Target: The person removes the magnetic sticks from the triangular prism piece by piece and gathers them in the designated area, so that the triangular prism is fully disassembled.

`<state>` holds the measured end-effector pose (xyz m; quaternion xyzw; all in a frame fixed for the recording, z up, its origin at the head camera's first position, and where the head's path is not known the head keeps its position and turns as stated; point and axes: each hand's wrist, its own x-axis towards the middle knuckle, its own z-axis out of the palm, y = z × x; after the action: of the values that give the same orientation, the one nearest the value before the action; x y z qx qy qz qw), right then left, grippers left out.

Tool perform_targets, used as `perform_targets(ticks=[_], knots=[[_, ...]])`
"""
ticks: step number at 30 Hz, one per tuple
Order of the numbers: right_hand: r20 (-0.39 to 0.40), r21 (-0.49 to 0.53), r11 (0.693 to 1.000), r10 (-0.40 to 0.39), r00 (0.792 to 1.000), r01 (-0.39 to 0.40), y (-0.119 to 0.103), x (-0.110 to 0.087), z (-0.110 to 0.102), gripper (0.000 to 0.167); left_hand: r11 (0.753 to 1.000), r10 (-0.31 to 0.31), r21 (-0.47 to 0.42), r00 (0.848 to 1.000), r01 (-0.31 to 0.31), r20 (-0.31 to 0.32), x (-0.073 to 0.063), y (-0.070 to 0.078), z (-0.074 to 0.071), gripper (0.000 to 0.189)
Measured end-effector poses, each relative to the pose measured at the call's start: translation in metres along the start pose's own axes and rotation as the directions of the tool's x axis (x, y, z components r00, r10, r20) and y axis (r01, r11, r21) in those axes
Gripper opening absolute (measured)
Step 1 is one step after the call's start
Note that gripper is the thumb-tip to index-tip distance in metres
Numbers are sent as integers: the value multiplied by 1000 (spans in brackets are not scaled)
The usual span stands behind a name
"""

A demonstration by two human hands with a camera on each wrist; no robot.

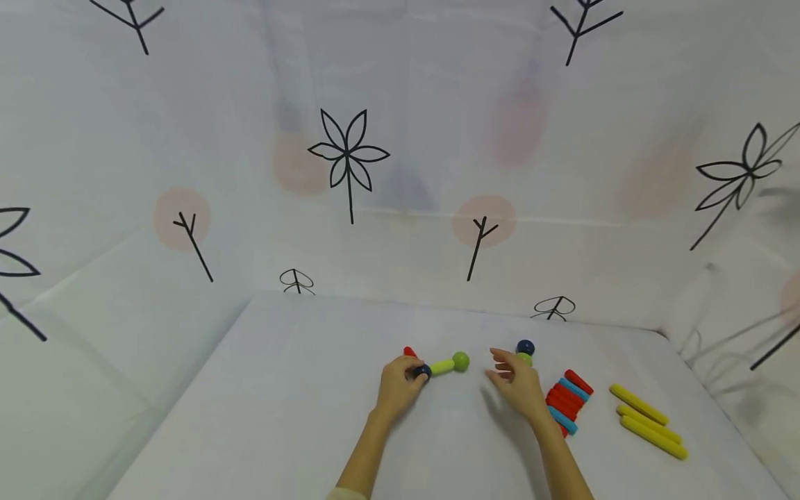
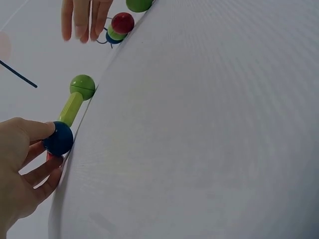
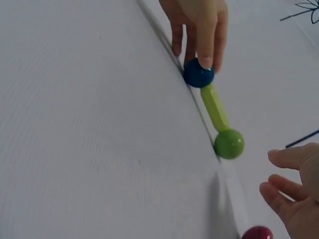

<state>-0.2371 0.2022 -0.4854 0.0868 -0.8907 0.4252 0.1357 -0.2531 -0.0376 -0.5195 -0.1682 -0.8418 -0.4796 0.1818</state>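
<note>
My left hand holds a dark blue ball between thumb and fingers, low on the white table. A yellow-green rod joins that ball to a green ball on its right. Just beyond the left fingers, the end of a red rod shows, mostly hidden by the hand. My right hand hovers to the right of the green ball, fingers apart and holding nothing. Behind it are another dark blue ball and a partly covered green ball. A red ball appears in the left wrist view.
Red and light blue short rods lie side by side right of my right hand. Farther right are 3 longer yellow rods. A patterned white cloth rises behind the table.
</note>
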Motion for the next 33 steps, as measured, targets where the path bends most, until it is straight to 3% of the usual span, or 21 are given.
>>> perform_targets(ticks=[5,12,16,22,33], knots=[[75,-7,1000,-6,997,7,-7,13,25,44,1000,10,7,1000,-10,15,0,0,-1,22],[167,-71,997,35,985,-24,-3,17,39,38,1000,7,21,999,-8,41,-2,-1,-1,22],[159,-79,995,80,984,-68,-4,13,42,37,1000,22,20,999,-22,32,-1,-2,-1,22],[145,-98,994,61,988,-47,-7,10,46,34,999,41,24,999,-41,3,-2,-2,0,22],[105,-144,988,63,992,-48,-3,12,52,30,1000,6,-9,1000,-6,1,-3,-2,2,22]])
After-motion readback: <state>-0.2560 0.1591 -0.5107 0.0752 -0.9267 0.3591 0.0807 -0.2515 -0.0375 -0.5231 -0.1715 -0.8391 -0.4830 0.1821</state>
